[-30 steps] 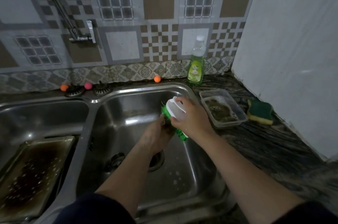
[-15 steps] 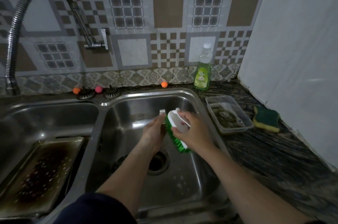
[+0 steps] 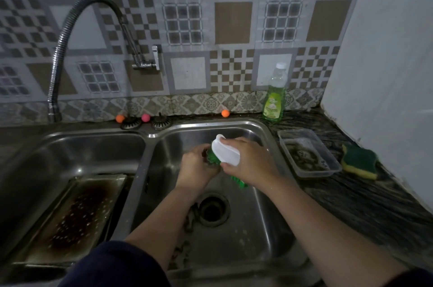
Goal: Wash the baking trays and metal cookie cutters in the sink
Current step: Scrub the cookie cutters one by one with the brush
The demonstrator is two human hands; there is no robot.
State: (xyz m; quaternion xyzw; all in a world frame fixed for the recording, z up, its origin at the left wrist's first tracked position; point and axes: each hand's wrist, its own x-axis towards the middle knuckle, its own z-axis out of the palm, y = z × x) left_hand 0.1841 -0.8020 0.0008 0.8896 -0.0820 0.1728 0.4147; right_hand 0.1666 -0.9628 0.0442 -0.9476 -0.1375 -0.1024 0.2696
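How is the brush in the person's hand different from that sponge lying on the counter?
The scrub brush has a white plastic back and green bristles; the sponge is dark green on top and yellow beneath. The brush is gripped by the right hand over the right sink basin; the sponge lies untouched on the counter by the wall. Both are partly green cleaning tools.

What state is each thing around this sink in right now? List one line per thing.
Right hand: grips the brush.
Left hand: holds a small dark item, mostly hidden.
Brush: tilted, bristles against that item.
Tray: in the left basin, burnt, unwashed.
Tap: no water seen running.
Soap bottle: upright, capped.
Sponge: lying on the counter, unused.
Plastic tub: open, dirty inside.
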